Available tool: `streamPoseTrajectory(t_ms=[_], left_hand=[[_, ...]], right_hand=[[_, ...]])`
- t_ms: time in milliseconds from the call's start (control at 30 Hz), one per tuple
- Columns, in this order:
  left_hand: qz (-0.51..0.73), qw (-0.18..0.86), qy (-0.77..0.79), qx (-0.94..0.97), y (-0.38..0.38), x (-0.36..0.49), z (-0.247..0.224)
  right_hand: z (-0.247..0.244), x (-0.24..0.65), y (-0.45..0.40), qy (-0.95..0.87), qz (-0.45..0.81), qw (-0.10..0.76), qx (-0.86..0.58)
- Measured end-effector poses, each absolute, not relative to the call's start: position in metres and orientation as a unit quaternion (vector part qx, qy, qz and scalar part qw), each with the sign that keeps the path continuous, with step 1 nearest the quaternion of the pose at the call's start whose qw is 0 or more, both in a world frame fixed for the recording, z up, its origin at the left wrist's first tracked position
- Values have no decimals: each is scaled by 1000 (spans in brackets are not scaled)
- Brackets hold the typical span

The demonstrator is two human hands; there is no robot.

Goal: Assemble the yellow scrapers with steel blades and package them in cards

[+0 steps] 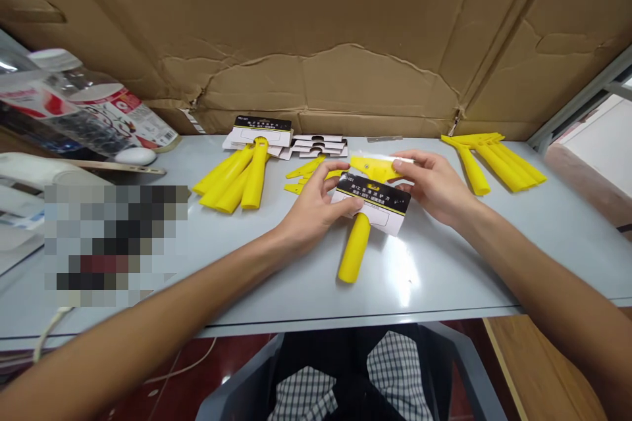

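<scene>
A yellow scraper (354, 251) lies between my hands, its handle toward me and its wide head away from me. A black-and-white label card (390, 210) sits across its neck. My left hand (313, 207) is closed on the card and scraper, thumb on the card's face. With thumb and fingers, my right hand (437, 184) pinches the right end of the scraper's head, where something clear and shiny shows. Just behind my left hand are yellow scraper heads (309, 168), partly hidden. Left of them lie several carded scrapers (254, 177).
More label cards (320, 145) are stacked at the back, near a thin metal strip (385, 139). Several uncarded yellow scrapers (511, 161) lie at right. Plastic bottles (123, 112) and a white mouse (135, 156) are at left. Cardboard (316, 85) walls the table's back.
</scene>
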State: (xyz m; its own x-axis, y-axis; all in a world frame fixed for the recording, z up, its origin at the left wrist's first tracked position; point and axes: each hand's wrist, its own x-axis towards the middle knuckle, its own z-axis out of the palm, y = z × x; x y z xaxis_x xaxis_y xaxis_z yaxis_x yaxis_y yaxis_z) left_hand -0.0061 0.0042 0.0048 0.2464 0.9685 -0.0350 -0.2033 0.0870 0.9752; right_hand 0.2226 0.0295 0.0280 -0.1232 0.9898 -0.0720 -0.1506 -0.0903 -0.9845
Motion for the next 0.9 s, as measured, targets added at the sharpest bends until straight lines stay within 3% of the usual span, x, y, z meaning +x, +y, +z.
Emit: streamPoseTrajectory(t_ms=[267, 467, 700, 900], left_hand=[[511, 565, 398, 512, 10, -8, 4], [567, 544, 431, 443, 19, -10, 1], [535, 555, 444, 457, 22, -13, 4], [552, 531, 463, 445, 33, -22, 11]], right_hand=[[26, 212, 22, -467, 613, 448, -454], [24, 204, 8, -445, 731, 398, -331], [12, 194, 3, -457, 687, 391, -407], [15, 194, 0, -479, 691, 330, -428]])
